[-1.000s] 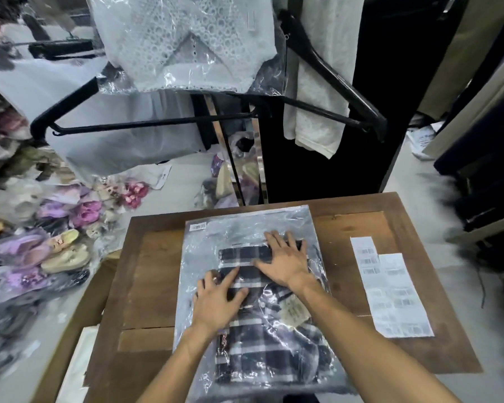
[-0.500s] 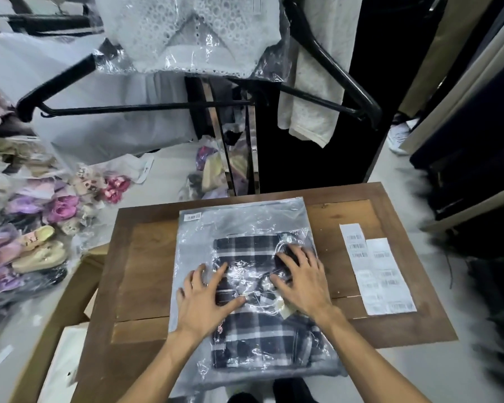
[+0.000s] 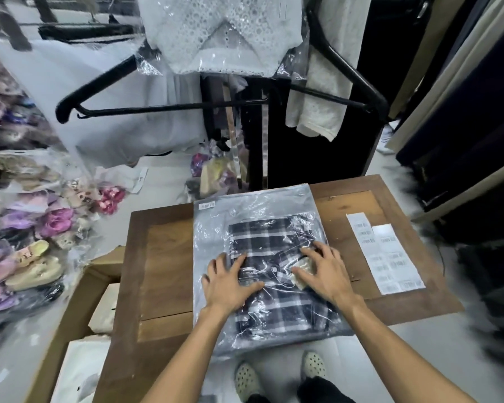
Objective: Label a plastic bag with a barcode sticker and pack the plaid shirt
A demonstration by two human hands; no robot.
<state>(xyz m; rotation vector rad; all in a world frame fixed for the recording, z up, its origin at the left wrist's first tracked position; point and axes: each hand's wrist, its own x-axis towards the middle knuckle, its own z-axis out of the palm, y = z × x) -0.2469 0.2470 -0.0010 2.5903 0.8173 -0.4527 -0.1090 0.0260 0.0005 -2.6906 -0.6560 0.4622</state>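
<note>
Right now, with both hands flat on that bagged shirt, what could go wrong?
The plastic bag hangs over the table's near edge, so pressing there might slide it off toward the floor. The left hand and right hand press crinkled film over the plaid shirt; trapped air could leave it puffy. The sticker sheet lies loose beside the right hand and could get brushed aside.

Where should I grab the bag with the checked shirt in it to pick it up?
Probably the plastic bag by its two long side edges, one hand from each side. It lies flat, the plaid shirt fills the middle, and the empty far end would flop.
</note>
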